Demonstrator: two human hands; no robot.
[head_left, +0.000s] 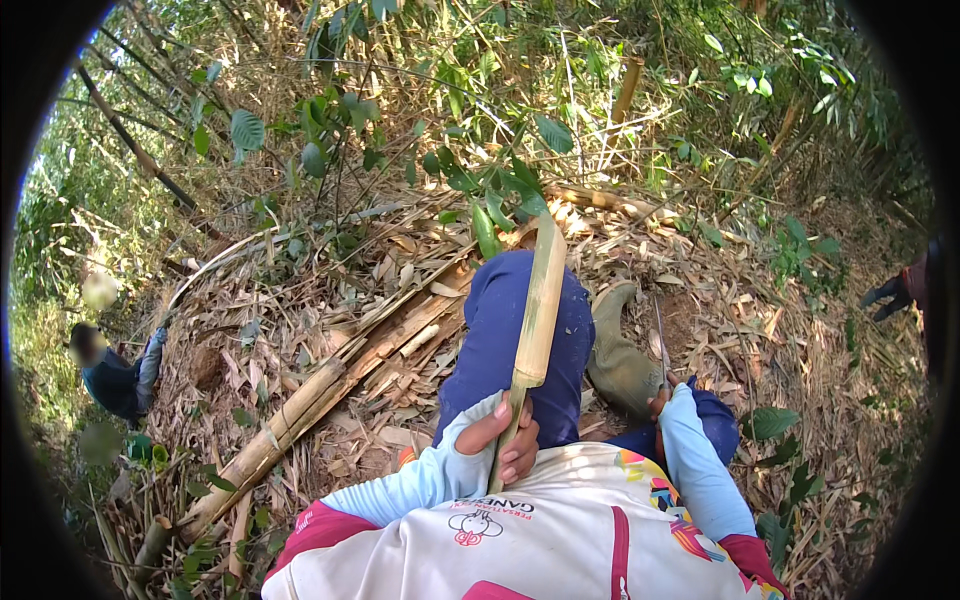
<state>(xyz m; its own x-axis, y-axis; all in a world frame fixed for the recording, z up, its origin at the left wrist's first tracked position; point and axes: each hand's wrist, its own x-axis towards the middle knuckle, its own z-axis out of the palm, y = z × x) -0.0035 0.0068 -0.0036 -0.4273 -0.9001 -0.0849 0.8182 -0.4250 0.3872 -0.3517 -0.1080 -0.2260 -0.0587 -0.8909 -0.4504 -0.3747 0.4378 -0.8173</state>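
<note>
My left hand [497,440] is wrapped round the narrow, greenish lower end of a piece of cut bamboo [541,305]. The bamboo stands up over my blue-trousered leg, with a pale, wider, flat-faced upper part and a slanted tip. Low beside my right leg, my right hand [659,403] is closed on a long thin blade, apparently a machete [662,335]. Its edge points away from me, and its handle is mostly hidden in my fingers. The blade and the bamboo are apart.
A long split bamboo pole [290,410] lies slanting across dry leaves on my left. My green boot [622,350] rests between the bamboo and the blade. Another person [120,380] crouches far left; a dark gloved hand [887,296] shows far right. Leafy stems [490,190] stand ahead.
</note>
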